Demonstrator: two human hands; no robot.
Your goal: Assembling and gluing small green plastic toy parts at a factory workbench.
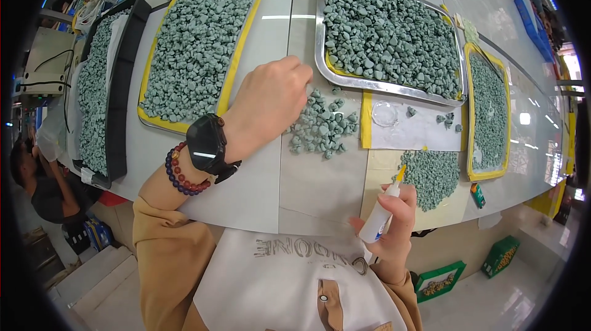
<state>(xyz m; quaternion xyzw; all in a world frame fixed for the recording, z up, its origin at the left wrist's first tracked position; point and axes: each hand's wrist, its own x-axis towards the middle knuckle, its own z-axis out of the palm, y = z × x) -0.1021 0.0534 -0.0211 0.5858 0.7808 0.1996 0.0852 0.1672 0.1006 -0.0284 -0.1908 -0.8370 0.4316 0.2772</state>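
White table [246,189], tiled floor [523,288]. Grey-green stones [323,128], loose pile; left hand [271,100] fingers curled onto them. Right hand [394,220] grips glue bottle [381,214].

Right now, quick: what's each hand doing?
Left hand: fingers curled at the loose pile of green stones; grip hidden.
Right hand: closed around a small glue bottle.

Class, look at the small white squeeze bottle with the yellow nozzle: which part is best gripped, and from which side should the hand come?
Grip the small white squeeze bottle with the yellow nozzle around its round white body, coming from its right side, as the right hand does here. The body is the widest, smoothest part, and the bottle tilts with the thin nozzle pointing up and away, so the tip stays free.
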